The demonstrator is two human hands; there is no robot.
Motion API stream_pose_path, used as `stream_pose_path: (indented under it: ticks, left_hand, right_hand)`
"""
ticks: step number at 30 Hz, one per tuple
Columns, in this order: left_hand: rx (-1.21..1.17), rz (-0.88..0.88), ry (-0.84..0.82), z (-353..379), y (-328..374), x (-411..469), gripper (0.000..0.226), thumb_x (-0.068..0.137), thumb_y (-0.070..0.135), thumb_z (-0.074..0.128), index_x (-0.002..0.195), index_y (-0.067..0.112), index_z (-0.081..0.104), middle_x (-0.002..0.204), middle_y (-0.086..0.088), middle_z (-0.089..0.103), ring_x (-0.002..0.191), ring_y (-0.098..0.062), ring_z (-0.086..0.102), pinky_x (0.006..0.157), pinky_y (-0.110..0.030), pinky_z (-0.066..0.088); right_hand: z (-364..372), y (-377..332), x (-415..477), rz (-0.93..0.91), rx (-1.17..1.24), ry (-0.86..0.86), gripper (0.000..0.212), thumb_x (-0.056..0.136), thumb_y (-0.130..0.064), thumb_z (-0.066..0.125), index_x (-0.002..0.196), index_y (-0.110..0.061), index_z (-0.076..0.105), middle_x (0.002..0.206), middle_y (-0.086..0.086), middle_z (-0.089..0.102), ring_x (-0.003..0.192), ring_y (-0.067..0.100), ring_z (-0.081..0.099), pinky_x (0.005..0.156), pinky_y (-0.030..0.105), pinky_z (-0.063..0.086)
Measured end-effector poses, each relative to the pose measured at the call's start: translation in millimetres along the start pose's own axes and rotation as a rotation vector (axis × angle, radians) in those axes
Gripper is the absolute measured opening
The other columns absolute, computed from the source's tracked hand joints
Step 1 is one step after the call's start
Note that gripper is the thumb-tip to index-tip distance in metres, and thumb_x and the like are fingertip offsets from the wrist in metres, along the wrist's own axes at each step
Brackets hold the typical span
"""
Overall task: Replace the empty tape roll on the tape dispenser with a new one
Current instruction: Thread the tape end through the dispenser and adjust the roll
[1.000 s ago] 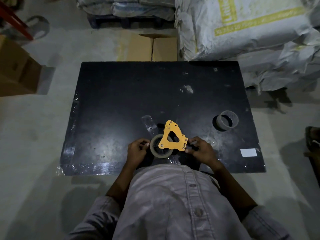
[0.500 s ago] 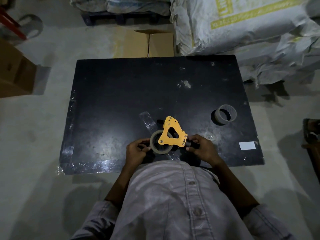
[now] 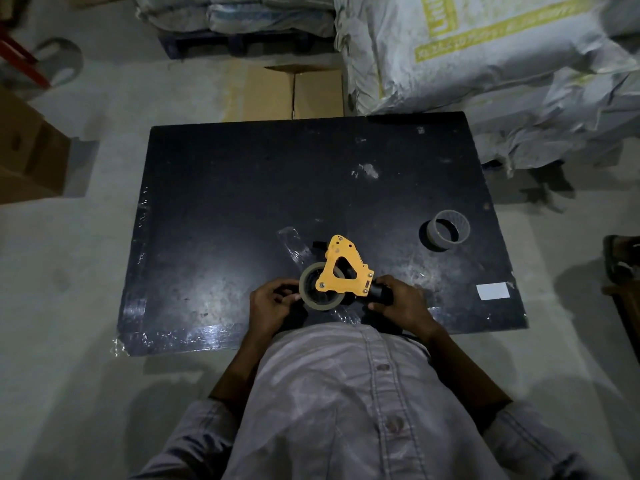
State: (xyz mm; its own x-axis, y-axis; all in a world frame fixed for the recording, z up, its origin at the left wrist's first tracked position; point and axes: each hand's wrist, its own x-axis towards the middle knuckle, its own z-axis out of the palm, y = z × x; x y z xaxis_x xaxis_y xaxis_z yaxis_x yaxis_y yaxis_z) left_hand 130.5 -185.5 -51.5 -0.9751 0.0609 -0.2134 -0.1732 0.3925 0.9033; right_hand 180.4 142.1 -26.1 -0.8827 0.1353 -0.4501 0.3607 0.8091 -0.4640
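An orange tape dispenser is held just above the near edge of the black board. A brownish tape roll sits on its hub. My right hand is closed around the dispenser's black handle. My left hand pinches the left rim of the tape roll. A bare grey cardboard core stands alone on the board at the right, well away from both hands. A clear strip of tape lies on the board just beyond the dispenser.
A small white label lies near the board's right corner. Cardboard boxes stand behind the board and another box at the left. Big white sacks are piled at the back right. A sandalled foot shows at the right edge.
The dispenser with the roll has tilted slightly, and my left hand has slid along the roll's rim. The view has shifted a little; both hands keep their hold.
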Motion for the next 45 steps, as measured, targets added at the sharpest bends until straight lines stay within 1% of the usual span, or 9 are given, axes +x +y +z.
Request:
stream_pose_path:
  ticks: [5,11,14,17,21,25,28,35,45]
  left_hand:
    - [-0.025,-0.034,0.019,5.2,-8.3,-3.7,0.024,0.079,0.002,0.097,0.089,0.019,0.083,0.093,0.004,0.084,0.089,-0.021,0.081,0.085,-0.044,0.068]
    - [-0.095,-0.113,0.029,17.6,-1.3,2.1,0.022,0.079,0.002,0.097,0.088,0.015,0.081,0.084,0.000,0.082,0.082,-0.021,0.080,0.082,-0.042,0.068]
    - [-0.142,-0.151,0.039,21.2,-2.1,9.8,0.022,0.082,-0.001,0.094,0.093,0.014,0.081,0.085,-0.001,0.082,0.084,-0.019,0.080,0.085,-0.043,0.068]
    - [-0.187,-0.148,0.047,20.3,-1.4,12.1,0.027,0.087,-0.001,0.089,0.107,0.015,0.082,0.097,-0.002,0.084,0.095,-0.022,0.082,0.092,-0.048,0.068]
    - [-0.206,-0.154,0.042,20.6,-4.5,13.6,0.036,0.088,-0.002,0.087,0.116,0.019,0.082,0.105,0.001,0.085,0.099,-0.026,0.080,0.095,-0.048,0.068]
    - [-0.210,-0.162,-0.004,19.8,-0.8,18.4,0.049,0.080,-0.009,0.090,0.119,0.020,0.082,0.107,0.000,0.083,0.103,-0.036,0.074,0.093,-0.046,0.068]
    - [-0.184,-0.134,0.001,15.3,1.9,26.5,0.043,0.082,-0.011,0.087,0.111,0.020,0.082,0.105,0.001,0.082,0.101,-0.034,0.074,0.092,-0.048,0.068]
    - [-0.135,-0.069,0.018,16.3,-4.0,29.6,0.029,0.086,-0.007,0.087,0.100,0.018,0.081,0.100,0.001,0.082,0.094,-0.025,0.077,0.088,-0.043,0.067]
    - [-0.155,-0.092,-0.004,18.1,-3.7,30.4,0.032,0.088,-0.006,0.085,0.105,0.021,0.081,0.104,-0.001,0.082,0.091,-0.015,0.073,0.085,-0.032,0.061]
  right_hand:
    - [-2.4,-14.2,-6.1,0.055,0.044,-0.040,0.061,0.087,-0.049,0.088,0.139,-0.029,0.063,0.129,0.001,0.076,0.122,0.030,0.070,0.108,0.052,0.051]
    - [-1.0,-28.2,-13.9,0.052,0.058,-0.049,0.062,0.094,-0.036,0.085,0.147,-0.017,0.061,0.136,0.013,0.073,0.123,0.036,0.068,0.088,0.031,0.044]
    - [3.6,-33.3,-17.0,0.059,-0.024,0.061,0.087,0.085,-0.041,0.092,0.154,-0.016,0.046,0.146,0.015,0.052,0.135,0.036,0.053,0.103,0.047,0.046]
    - [-12.4,-53.0,-11.8,-0.156,-0.200,0.214,0.115,0.072,-0.049,0.098,0.163,-0.030,0.032,0.160,0.011,0.035,0.145,0.033,0.039,0.111,0.056,0.041]
    - [-21.6,-107.5,21.9,-0.450,-0.419,0.010,0.125,0.066,-0.055,0.097,0.168,-0.042,0.024,0.178,0.008,0.019,0.163,0.036,0.023,0.120,0.063,0.030]
    - [-8.4,-132.4,44.0,-0.490,-0.483,-0.031,0.116,0.074,-0.052,0.089,0.171,-0.031,0.027,0.171,0.008,0.039,0.161,0.032,0.033,0.126,0.068,0.015]
    - [-5.3,-127.2,51.5,-0.487,-0.463,-0.004,0.119,0.063,-0.049,0.093,0.165,-0.024,0.038,0.158,-0.001,0.053,0.151,0.024,0.044,0.128,0.063,0.012]
    - [-2.2,-122.7,56.2,-0.492,-0.394,0.024,0.120,0.050,-0.050,0.097,0.157,-0.026,0.048,0.150,-0.004,0.059,0.144,0.021,0.051,0.127,0.061,0.012]
    - [0.6,-119.3,58.6,-0.487,-0.386,0.034,0.117,0.048,-0.052,0.095,0.153,-0.029,0.049,0.145,-0.005,0.062,0.140,0.020,0.054,0.127,0.059,0.012]
